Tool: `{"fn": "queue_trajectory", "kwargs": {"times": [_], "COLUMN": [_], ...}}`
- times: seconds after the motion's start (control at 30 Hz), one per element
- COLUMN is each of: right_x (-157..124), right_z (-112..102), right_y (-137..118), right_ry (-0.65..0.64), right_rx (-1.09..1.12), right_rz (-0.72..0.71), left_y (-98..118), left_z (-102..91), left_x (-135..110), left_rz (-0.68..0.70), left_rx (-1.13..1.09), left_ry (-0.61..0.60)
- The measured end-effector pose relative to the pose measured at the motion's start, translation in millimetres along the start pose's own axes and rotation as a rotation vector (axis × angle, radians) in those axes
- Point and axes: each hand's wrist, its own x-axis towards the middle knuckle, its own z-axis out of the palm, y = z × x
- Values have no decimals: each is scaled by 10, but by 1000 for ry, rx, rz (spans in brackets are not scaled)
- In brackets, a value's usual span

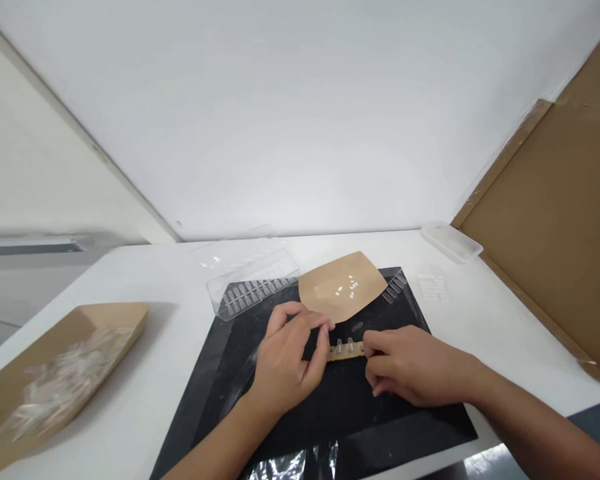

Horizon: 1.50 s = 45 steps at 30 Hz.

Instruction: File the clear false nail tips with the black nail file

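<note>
A bare right forearm (535, 420) comes closest, at lower right. The white bench (150, 380) carries a black mat (340, 413). Left of it, a brown cardboard tray (35, 370) holds clear plastic pieces. On the mat's far edge rest a clear box (280, 263) and a brown sheet (325, 283) bearing small white ovals (352, 287). The right hand (405, 363) pinches one end of a narrow brown strip (347, 356) lying over the mat; the left hand (287, 360) brings thumb and fingertips together near the other end, whether on anything I cannot tell. Small clear tips (351, 345) stand along the strip.
</note>
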Motion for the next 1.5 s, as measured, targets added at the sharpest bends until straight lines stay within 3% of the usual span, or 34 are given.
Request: {"fn": "queue_trajectory", "kwargs": {"times": [0.13,0.33,0.43,0.53,0.67,0.8,1.07,1.3,1.5], "right_x": [53,160,197,211,205,191,185,194,205], "right_z": [-33,209,315,348,309,268,324,284,220], "right_y": [-55,-26,3,21,40,64,150,139,146], "right_ry": [157,347,357,289,263,297,512,517,576], "right_rx": [303,1098,1345,1439,1418,1215,893,952,813], "right_rz": [-53,151,184,211,208,113,-70,-172,-191], "left_y": [63,138,151,133,79,44,94,145,148], "left_z": [-17,-29,-36,-36,-27,-26,-34,-5,12], "left_x": [11,-22,-1,30,34,2,-10,-13,-19], "left_rz": [101,187,224,269,308,282,226,177,200], "left_rx": [-149,-305,-323,-343,-321,-284,-273,-310,-276], "left_ry": [-20,-130,-146,-135,-160,-168,-135,-101,-96]}}
